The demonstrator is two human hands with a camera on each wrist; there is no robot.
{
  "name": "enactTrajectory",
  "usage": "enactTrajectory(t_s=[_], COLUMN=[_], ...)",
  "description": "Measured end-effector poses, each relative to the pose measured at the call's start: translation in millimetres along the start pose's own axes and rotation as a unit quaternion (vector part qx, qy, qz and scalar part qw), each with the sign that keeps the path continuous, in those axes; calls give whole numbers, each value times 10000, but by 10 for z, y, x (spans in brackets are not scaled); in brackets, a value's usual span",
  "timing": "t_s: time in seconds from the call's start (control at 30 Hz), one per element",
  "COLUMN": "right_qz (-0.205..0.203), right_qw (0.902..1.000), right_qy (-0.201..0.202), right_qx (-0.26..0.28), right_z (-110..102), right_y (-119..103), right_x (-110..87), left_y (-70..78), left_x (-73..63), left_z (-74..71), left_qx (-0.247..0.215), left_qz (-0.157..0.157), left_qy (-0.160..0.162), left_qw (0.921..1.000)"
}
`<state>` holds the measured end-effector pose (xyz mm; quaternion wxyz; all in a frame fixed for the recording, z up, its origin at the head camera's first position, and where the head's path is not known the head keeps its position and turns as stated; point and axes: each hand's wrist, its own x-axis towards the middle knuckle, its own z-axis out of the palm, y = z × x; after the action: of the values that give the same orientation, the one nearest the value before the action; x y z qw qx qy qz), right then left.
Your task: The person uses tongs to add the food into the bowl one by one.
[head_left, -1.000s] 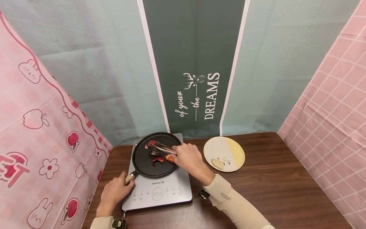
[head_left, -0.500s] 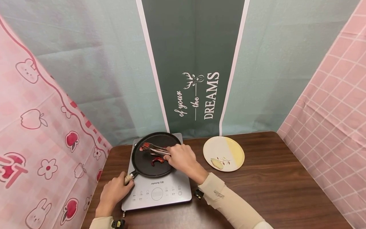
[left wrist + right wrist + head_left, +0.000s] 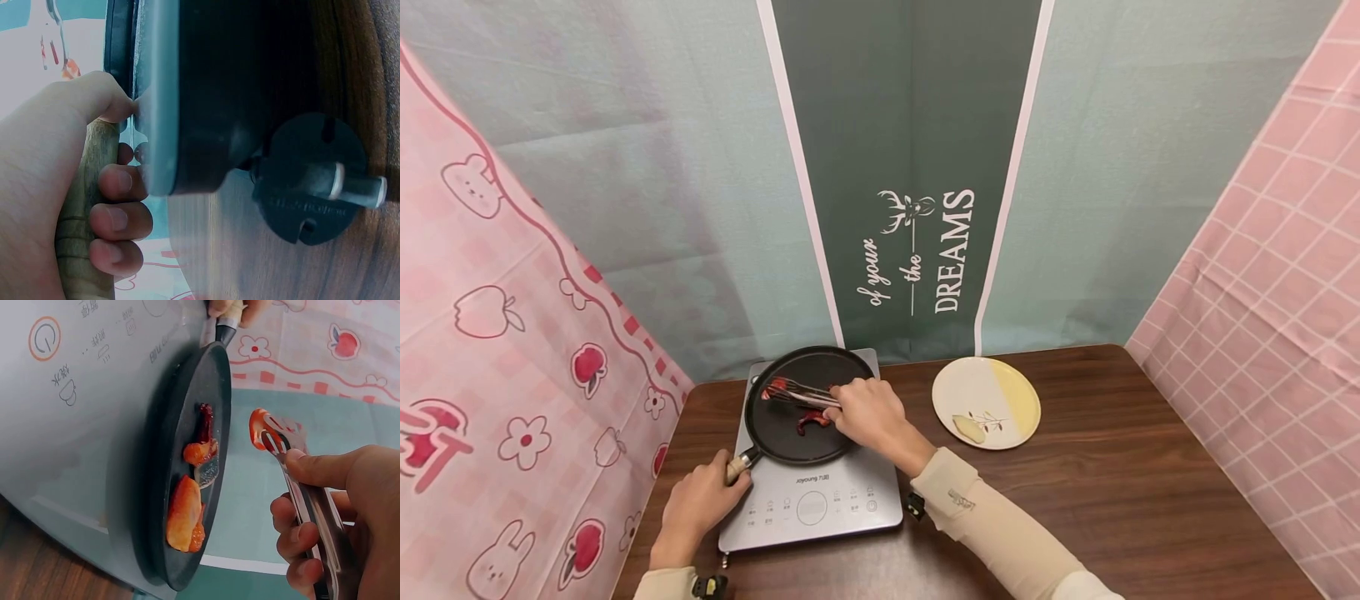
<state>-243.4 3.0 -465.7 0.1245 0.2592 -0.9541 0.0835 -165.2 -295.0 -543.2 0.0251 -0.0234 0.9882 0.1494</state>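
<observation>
In the head view my left hand [image 3: 703,500] grips the wooden handle [image 3: 81,244] of a round black frying pan [image 3: 775,437]. My right hand [image 3: 871,415] holds slotted metal tongs [image 3: 319,525] over the pan. Between the tong tips is a small red-orange food piece [image 3: 256,428], raised off the pan. On the pan surface lie a dark red curled piece [image 3: 206,422], a larger orange piece [image 3: 184,515] and a dark silvery piece [image 3: 207,472]. The right hand and tongs hide part of the pan's contents in the head view.
The pan stands on a silver induction cooktop [image 3: 850,521] with a touch panel. To its right, on the brown wooden table [image 3: 1075,500], is a white-and-yellow plate [image 3: 977,383] bearing a pale yellowish slice [image 3: 968,428]. Fabric-covered walls [image 3: 700,208] enclose the back and sides.
My right hand has moved left and slightly nearer, carrying the tongs and the red-orange piece toward the pan's left side. The left hand keeps its grip on the handle.
</observation>
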Motion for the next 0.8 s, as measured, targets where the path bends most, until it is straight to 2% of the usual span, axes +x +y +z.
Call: enactTrajectory(t_s=[0.17,0.8], right_qz=[21,-101], right_qw=[9998,9980], right_qy=[-135,-573], right_qx=[164,237], right_z=[43,175], right_y=[-19,15], right_x=[9,-31], left_y=[3,-6], left_x=[-3,-4], left_z=[-3,-4], left_qx=[10,-13], left_qz=[15,27], left_qy=[19,-7], left_qw=[10000,10000])
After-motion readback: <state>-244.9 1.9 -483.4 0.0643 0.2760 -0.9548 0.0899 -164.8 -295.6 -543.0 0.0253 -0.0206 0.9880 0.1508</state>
